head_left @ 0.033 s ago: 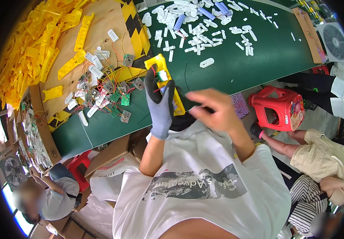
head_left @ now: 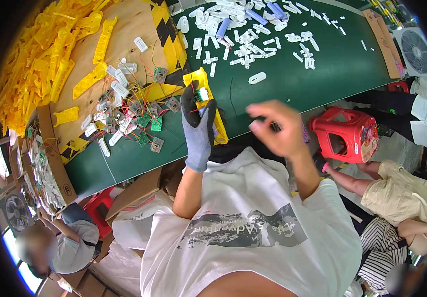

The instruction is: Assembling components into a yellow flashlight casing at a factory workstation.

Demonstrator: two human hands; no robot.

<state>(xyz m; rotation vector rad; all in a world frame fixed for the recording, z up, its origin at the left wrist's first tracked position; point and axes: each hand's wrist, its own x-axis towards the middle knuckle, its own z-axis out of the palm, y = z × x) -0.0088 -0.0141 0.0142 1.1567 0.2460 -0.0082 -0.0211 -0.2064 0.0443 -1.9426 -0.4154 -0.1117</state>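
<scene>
My left hand (head_left: 197,133), in a grey-and-black glove, is closed around a long yellow plastic housing (head_left: 219,131). The housing tilts, its upper end over the table and its lower end close to my shirt. A small green circuit board (head_left: 201,94) with a bright white patch shows inside it, just above the gloved fingers. A short red wire peeks out by the glove. My right hand (head_left: 280,129) is bare and slightly blurred, raised to the right of the housing and apart from it. Its thumb and forefinger are curved with their tips apart, and I see nothing between them.
Wired circuit boards (head_left: 136,111) lie tangled at left, below a heap of yellow housings (head_left: 40,54). White plastic pieces (head_left: 248,42) and blue cylinders (head_left: 258,17) are scattered across the green table (head_left: 322,74). A red stool (head_left: 342,133) and other people are at right; another person sits lower left.
My right hand has moved to the right and slightly up, away from the lower end of the yellow housing. My left hand and the housing have barely shifted.
</scene>
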